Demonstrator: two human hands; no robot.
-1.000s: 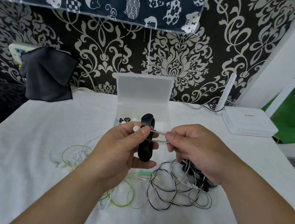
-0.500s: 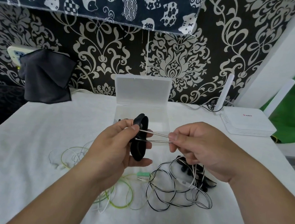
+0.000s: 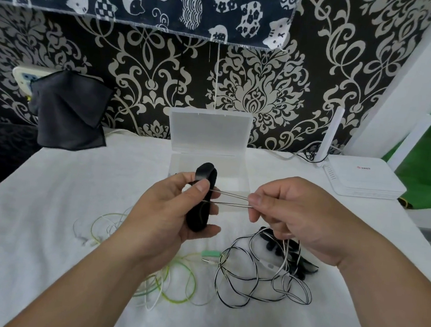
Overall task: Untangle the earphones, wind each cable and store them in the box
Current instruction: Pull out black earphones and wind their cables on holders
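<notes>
Head view, item record. Box (image 3: 245, 177): clear plastic, lid propped open, standing at the far middle of the tabletop (image 3: 48, 214); contents hidden behind the hands. Left grip (image 3: 176, 212): raised just in front of the box, fingers curled round an upright black band (image 3: 202, 201), thumb pressing cable against it. Right grip (image 3: 290, 217): level with it, front-right of the box, thumb and forefinger pinching two thin strands drawn taut across to the band. Black-and-white earphones (image 3: 268, 266): the set in hand, most of its length lying in loose overlapping loops on the tabletop nearer than the box and right of it, under the right grip. Green-and-white earphones (image 3: 210, 254): loose coils nearer than the box and left of it, the plug touching or just beside the black-and-white loops; untouched. Dark cloth (image 3: 67, 114): well left of the box. White router (image 3: 364, 181): well right of it. Step judged: winding the first cable, early, with nothing seen stored. Handling notes: the left thumb should hold the starting end while each turn is laid beside the one before; the tension wanted is light and even, since a thin cable kinks if hauled. Slack should feed through the right pinch a short length at a time. Risk: the crossing loops may knot or drag the green plug along.
</notes>
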